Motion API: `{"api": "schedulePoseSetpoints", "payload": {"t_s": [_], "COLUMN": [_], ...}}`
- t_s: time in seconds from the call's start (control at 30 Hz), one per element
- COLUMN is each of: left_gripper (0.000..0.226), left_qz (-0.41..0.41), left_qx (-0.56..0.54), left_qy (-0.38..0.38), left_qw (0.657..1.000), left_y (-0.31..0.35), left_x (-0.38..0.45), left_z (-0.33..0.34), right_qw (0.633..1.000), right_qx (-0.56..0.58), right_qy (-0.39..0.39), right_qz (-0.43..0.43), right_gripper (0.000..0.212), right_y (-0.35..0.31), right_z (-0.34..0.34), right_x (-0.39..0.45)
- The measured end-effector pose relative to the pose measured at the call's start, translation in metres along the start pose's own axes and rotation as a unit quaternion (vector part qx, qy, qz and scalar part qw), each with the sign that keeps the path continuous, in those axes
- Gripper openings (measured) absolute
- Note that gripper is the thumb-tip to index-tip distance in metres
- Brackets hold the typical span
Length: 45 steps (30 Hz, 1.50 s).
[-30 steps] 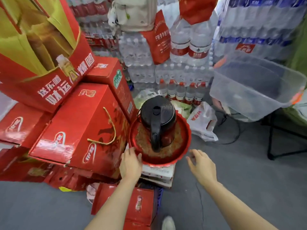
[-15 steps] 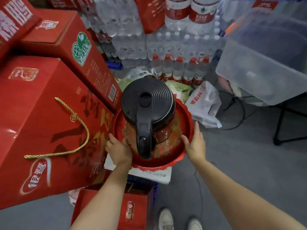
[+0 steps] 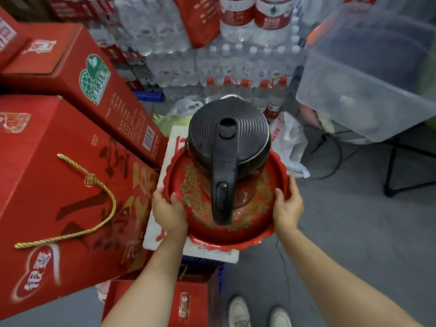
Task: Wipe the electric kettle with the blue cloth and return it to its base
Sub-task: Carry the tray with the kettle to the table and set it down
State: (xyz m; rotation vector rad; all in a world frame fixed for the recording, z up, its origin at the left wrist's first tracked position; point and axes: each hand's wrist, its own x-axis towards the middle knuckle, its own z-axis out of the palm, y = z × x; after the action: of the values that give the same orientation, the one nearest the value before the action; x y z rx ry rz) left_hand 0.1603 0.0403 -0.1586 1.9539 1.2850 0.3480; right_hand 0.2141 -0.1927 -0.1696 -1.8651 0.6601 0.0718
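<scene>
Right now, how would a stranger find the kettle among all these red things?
Look between the two hands: left hand, right hand. They grip a round red tray. The kettle stands on it, the only black thing, with a ribbed lid.

White "银鹭" logo on the big red gift box [image 3: 59,185] at my left, green globe badge and a barcode on the red carton [image 3: 99,90] behind it, "农夫山泉" on a large water bottle label [image 3: 273,18], "550ml" partly readable on the white carton [image 3: 212,252] under my tray.
</scene>
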Motion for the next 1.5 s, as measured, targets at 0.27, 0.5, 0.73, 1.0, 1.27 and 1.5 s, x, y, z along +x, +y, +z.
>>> {"api": "schedulePoseSetpoints", "payload": {"t_s": [0.27,0.5,0.73,1.0,1.27,1.5], "left_gripper": [0.046,0.048,0.050,0.051,0.051,0.049], "left_qz": [0.087,0.185,0.260,0.299,0.334,0.364], "left_qx": [-0.042,-0.057,-0.037,-0.059,-0.062,-0.050], "left_qy": [-0.097,-0.181,-0.248,-0.335,-0.400,-0.442], "left_qw": [0.991,0.964,0.932,0.892,0.851,0.818], "left_y": [0.093,0.190,0.266,0.332,0.399,0.467], "left_x": [-0.043,-0.121,-0.224,-0.369,-0.519,-0.644], "left_z": [-0.001,0.018,0.056,0.125,0.196,0.261], "right_qw": [0.991,0.966,0.934,0.904,0.867,0.820], "right_qx": [0.073,0.144,0.179,0.195,0.191,0.210], "right_qy": [0.113,0.216,0.308,0.379,0.453,0.521], "right_qz": [0.017,0.004,0.025,0.043,0.076,0.108], "right_gripper": [0.053,0.055,0.058,0.060,0.060,0.058], "right_y": [-0.029,-0.061,-0.060,-0.047,-0.026,-0.013], "right_z": [-0.093,-0.202,-0.319,-0.474,-0.615,-0.726], "right_x": [-0.009,-0.007,0.005,0.025,0.061,0.123]}}
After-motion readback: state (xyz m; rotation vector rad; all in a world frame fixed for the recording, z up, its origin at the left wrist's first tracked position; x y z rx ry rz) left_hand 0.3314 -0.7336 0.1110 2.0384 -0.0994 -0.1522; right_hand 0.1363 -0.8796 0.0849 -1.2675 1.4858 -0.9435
